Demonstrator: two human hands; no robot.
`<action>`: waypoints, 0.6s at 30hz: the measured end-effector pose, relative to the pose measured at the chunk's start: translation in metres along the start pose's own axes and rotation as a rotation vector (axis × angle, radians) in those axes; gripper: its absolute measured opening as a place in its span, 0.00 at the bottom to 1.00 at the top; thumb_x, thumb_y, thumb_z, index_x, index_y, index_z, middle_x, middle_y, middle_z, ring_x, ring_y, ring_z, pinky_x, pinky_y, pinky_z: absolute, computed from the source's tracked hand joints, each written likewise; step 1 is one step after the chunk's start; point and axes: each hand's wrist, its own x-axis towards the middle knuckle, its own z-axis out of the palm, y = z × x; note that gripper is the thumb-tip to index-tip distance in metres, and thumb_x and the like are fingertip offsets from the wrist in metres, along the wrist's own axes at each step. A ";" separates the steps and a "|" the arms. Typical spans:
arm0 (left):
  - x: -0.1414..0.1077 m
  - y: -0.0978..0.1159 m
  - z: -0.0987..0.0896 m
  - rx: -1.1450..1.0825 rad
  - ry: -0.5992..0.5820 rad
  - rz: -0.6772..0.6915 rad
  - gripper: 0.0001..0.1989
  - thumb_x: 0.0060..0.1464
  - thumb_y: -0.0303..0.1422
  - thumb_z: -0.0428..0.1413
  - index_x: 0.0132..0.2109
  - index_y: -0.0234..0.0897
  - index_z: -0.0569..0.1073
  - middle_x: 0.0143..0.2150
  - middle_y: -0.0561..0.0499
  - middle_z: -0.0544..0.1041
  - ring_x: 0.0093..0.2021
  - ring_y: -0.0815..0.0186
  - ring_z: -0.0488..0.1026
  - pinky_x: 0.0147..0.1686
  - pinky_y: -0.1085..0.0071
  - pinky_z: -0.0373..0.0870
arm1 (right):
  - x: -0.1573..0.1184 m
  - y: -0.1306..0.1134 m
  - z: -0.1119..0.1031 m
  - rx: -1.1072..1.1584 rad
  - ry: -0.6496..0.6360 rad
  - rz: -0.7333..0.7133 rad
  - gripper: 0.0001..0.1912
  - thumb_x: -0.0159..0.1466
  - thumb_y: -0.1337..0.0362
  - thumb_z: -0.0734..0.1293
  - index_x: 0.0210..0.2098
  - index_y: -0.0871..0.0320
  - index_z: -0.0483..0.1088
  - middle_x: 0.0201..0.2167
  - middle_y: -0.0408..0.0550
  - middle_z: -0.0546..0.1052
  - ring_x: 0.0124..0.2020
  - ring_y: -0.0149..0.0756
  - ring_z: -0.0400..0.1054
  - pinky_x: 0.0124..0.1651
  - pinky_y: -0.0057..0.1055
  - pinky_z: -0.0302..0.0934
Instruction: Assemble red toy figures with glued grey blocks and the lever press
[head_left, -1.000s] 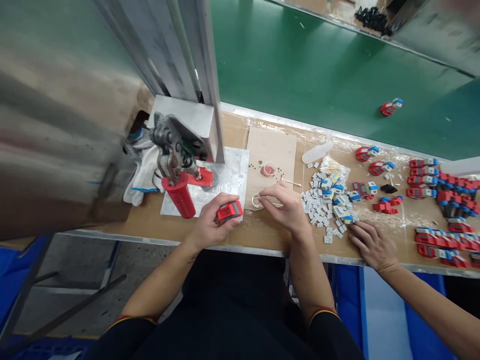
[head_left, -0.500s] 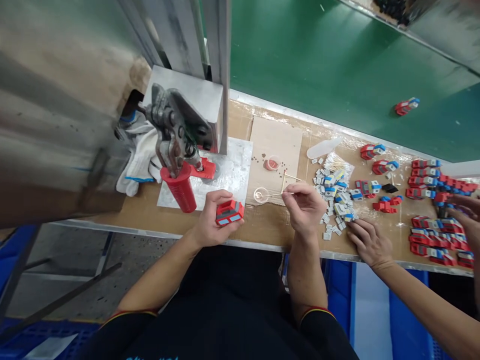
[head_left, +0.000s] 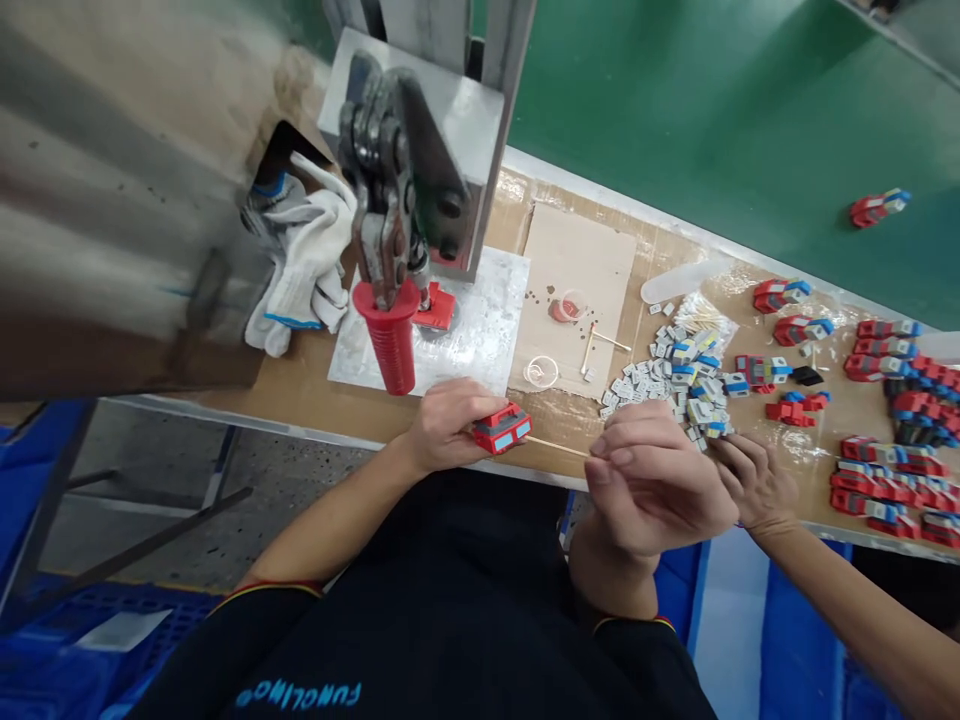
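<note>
A small red toy vehicle part [head_left: 502,430] with a grey band and light-blue windows sits in the grip of my left hand [head_left: 453,424], over the table's front edge. My right hand [head_left: 660,478] pinches a thin cotton swab [head_left: 556,447], whose far tip meets the right side of the toy part. Behind them, a clear round lid [head_left: 541,373] and a small cup with red contents [head_left: 568,308] rest on a sheet of cardboard [head_left: 581,250]. Two more swabs [head_left: 589,350] lie there.
At left stands a toggle clamp with a red handle [head_left: 390,340] above a metal plate [head_left: 487,340], near white gloves [head_left: 307,260]. Grey pieces [head_left: 645,385] are heaped right of the cardboard. A co-worker's hand [head_left: 757,480] touches the heap. Red-and-blue toys [head_left: 885,485] stand in rows farther right.
My right hand has drawn the swab away from the clear lid and brought its tip to the toy part. The view has shifted. The co-worker's other hand has left the picture.
</note>
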 end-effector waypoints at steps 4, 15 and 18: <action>-0.003 -0.002 -0.002 0.028 -0.007 0.016 0.11 0.64 0.39 0.67 0.45 0.40 0.75 0.32 0.53 0.84 0.26 0.70 0.77 0.28 0.74 0.71 | 0.024 -0.034 0.039 0.070 0.257 -0.089 0.12 0.66 0.68 0.73 0.45 0.44 0.73 0.31 0.42 0.81 0.30 0.43 0.78 0.36 0.45 0.73; -0.001 -0.001 -0.002 0.019 -0.008 0.048 0.11 0.65 0.40 0.66 0.45 0.40 0.75 0.32 0.52 0.84 0.27 0.70 0.78 0.28 0.74 0.72 | 0.042 -0.042 0.050 0.102 0.328 -0.203 0.08 0.67 0.73 0.71 0.39 0.51 0.73 0.27 0.40 0.80 0.23 0.34 0.73 0.28 0.37 0.65; -0.001 -0.002 -0.003 0.010 -0.016 0.047 0.11 0.66 0.40 0.66 0.45 0.40 0.75 0.32 0.52 0.84 0.26 0.69 0.78 0.28 0.73 0.73 | 0.042 -0.043 0.052 0.100 0.320 -0.198 0.09 0.67 0.72 0.71 0.39 0.51 0.73 0.27 0.39 0.80 0.23 0.34 0.73 0.27 0.37 0.65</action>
